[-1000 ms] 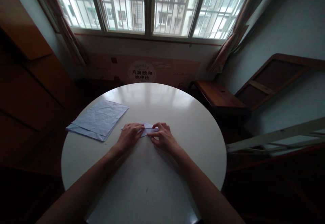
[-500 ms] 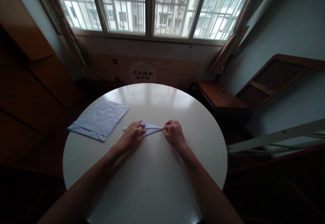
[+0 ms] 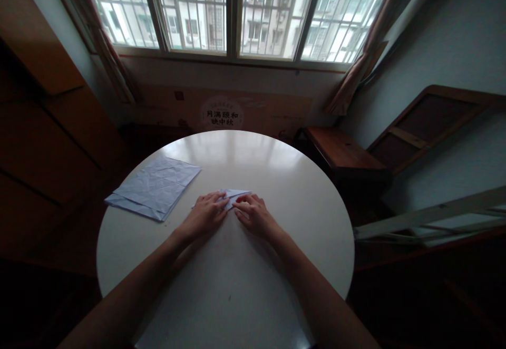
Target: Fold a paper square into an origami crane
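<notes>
A small folded piece of pale paper lies on the white round table, its pointed end towards the right. My left hand rests over the paper's left part, fingers curled onto it and holding it against the tabletop. At the paper's near right edge, my right hand grips the fold with bent thumb and fingers. The two hands are close together, fingertips a small gap apart. Part of the paper is hidden beneath both hands.
Several creased sheets of pale paper lie stacked at the table's left edge. Beyond the table are a printed cardboard panel and a barred window. A wooden stool or bench stands at the right.
My right hand has moved left from the paper's right tip to its near edge, closer to my left hand. The tip now angles slightly away from me. My left hand has barely moved.
</notes>
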`<state>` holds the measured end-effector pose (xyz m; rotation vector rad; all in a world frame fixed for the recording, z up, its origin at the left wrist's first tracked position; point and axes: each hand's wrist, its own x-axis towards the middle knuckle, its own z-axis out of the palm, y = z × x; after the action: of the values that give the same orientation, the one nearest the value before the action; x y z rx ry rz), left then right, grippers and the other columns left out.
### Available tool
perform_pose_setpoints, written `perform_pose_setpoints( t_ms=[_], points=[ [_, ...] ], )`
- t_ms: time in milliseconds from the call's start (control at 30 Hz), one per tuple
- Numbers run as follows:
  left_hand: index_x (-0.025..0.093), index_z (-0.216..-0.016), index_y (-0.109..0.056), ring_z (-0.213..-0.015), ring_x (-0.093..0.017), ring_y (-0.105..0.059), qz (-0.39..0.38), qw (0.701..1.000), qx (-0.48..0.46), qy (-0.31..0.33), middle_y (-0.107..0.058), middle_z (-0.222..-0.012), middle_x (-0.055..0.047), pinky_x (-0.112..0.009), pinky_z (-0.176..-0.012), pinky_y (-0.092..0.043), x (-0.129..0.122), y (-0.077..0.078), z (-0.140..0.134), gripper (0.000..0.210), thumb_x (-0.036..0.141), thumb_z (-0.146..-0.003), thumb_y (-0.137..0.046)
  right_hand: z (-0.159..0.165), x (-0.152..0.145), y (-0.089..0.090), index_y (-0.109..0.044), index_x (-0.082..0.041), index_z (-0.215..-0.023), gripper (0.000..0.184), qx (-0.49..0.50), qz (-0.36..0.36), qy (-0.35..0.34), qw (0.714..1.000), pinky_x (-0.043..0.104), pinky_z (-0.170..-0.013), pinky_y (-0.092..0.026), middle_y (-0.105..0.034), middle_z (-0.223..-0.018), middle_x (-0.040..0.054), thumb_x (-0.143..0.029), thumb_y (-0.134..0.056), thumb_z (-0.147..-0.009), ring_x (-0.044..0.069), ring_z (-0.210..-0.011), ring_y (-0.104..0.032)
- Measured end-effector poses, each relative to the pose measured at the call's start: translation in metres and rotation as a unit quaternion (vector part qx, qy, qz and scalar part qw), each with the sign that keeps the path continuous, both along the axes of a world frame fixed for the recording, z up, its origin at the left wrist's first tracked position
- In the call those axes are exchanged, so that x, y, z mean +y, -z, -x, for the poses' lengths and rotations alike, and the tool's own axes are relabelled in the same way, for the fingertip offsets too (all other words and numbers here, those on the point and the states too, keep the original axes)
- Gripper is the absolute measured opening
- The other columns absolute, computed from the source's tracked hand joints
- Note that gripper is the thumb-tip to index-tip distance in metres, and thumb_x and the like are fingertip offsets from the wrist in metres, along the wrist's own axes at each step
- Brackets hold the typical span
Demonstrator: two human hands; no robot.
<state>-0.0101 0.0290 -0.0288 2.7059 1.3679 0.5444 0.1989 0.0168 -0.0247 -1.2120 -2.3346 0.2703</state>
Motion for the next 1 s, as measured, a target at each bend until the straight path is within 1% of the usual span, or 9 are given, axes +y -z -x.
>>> perform_pose_setpoints(
  t_ms=[67, 167, 267, 467, 600, 733, 800, 900, 1000],
  points=[
    [0.025, -0.122, -0.059, -0.12, -0.027, -0.05, 0.0, 1.0, 0.0, -0.003, -0.056, -0.13, -0.009, -0.044, -0.096, -0.041, -0.001, -0.001, 0.0, 0.034, 0.033, -0.09, -0.051, 0.001, -0.001, 0.0, -0.063, -0.03, -0.117, 0.029, -0.015, 0.005, -0.005, 1.0, 0.038, -0.091, -0.037, -0.06, -0.113, 0.0063, -0.035, -0.056, -0.089, 0.022, -0.106, -0.049],
    [0.026, -0.12, -0.06, -0.117, -0.027, -0.05, 0.0, 1.0, -0.006, 0.003, -0.058, -0.128, -0.009, -0.043, -0.094, -0.041, -0.002, -0.002, 0.0, 0.034, 0.034, -0.088, -0.053, 0.001, -0.001, 0.0, -0.063, -0.032, -0.117, 0.031, -0.036, 0.011, 0.015, 0.999, 0.039, -0.093, -0.036, -0.058, -0.119, 0.0067, -0.043, -0.051, -0.091, 0.023, -0.11, -0.048],
    [0.027, -0.122, -0.059, -0.113, -0.027, -0.05, 0.009, 1.0, -0.017, 0.024, -0.058, -0.126, -0.008, -0.044, -0.094, -0.04, -0.003, -0.005, 0.002, 0.038, 0.035, -0.085, -0.057, 0.0, 0.0, -0.002, -0.064, -0.033, -0.116, 0.03, -0.045, 0.019, 0.038, 0.998, 0.04, -0.094, -0.035, -0.058, -0.122, 0.0065, -0.042, -0.05, -0.091, 0.023, -0.113, -0.048],
    [0.026, -0.121, -0.059, -0.105, -0.024, -0.052, 0.045, 0.994, -0.051, 0.088, -0.059, -0.118, -0.008, -0.039, -0.096, -0.04, -0.01, -0.014, -0.003, 0.041, 0.037, -0.082, -0.062, -0.003, -0.001, -0.005, -0.068, -0.024, -0.106, 0.027, -0.048, 0.026, 0.074, 0.996, 0.04, -0.093, -0.033, -0.059, -0.122, 0.0089, -0.041, -0.057, -0.088, 0.024, -0.114, -0.048],
    [0.028, -0.125, -0.056, -0.112, -0.025, -0.048, 0.065, 0.991, -0.054, 0.103, -0.056, -0.121, -0.008, -0.042, -0.1, -0.038, -0.019, -0.017, -0.012, 0.045, 0.039, -0.082, -0.063, -0.009, 0.0, -0.006, -0.067, -0.022, -0.106, 0.035, -0.045, 0.025, 0.057, 0.997, 0.041, -0.094, -0.032, -0.058, -0.124, 0.0101, -0.046, -0.065, -0.081, 0.025, -0.116, -0.046],
    [0.026, -0.127, -0.054, -0.123, -0.028, -0.042, 0.066, 0.991, -0.057, 0.105, -0.056, -0.123, -0.008, -0.043, -0.105, -0.033, -0.019, -0.016, -0.012, 0.047, 0.038, -0.082, -0.063, -0.012, 0.001, -0.008, -0.069, -0.022, -0.103, 0.034, -0.044, 0.024, 0.054, 0.997, 0.041, -0.092, -0.033, -0.059, -0.123, 0.0094, -0.042, -0.072, -0.075, 0.027, -0.116, -0.045],
    [0.027, -0.126, -0.055, -0.121, -0.027, -0.046, 0.069, 0.99, -0.058, 0.109, -0.057, -0.124, -0.007, -0.042, -0.103, -0.034, -0.016, -0.015, -0.01, 0.047, 0.038, -0.082, -0.063, -0.012, 0.002, -0.009, -0.07, -0.023, -0.099, 0.028, -0.038, 0.02, 0.042, 0.998, 0.04, -0.092, -0.033, -0.062, -0.118, 0.0087, -0.04, -0.07, -0.078, 0.025, -0.113, -0.047],
    [0.028, -0.125, -0.056, -0.112, -0.024, -0.053, 0.076, 0.988, -0.056, 0.121, -0.059, -0.122, -0.006, -0.04, -0.1, -0.037, -0.014, -0.017, -0.009, 0.042, 0.035, -0.083, -0.062, -0.012, 0.004, -0.007, -0.072, -0.025, -0.096, 0.019, -0.024, 0.017, 0.001, 1.0, 0.038, -0.093, -0.033, -0.066, -0.106, 0.0063, -0.036, -0.067, -0.082, 0.021, -0.106, -0.052],
    [0.03, -0.124, -0.056, -0.108, -0.022, -0.056, 0.079, 0.986, -0.059, 0.132, -0.062, -0.117, -0.005, -0.037, -0.098, -0.038, -0.015, -0.02, -0.011, 0.04, 0.033, -0.085, -0.061, -0.012, 0.006, -0.003, -0.071, -0.026, -0.097, 0.02, -0.012, 0.015, -0.027, 0.999, 0.037, -0.092, -0.034, -0.067, -0.102, 0.0048, -0.034, -0.071, -0.079, 0.019, -0.101, -0.056]
  ],
)
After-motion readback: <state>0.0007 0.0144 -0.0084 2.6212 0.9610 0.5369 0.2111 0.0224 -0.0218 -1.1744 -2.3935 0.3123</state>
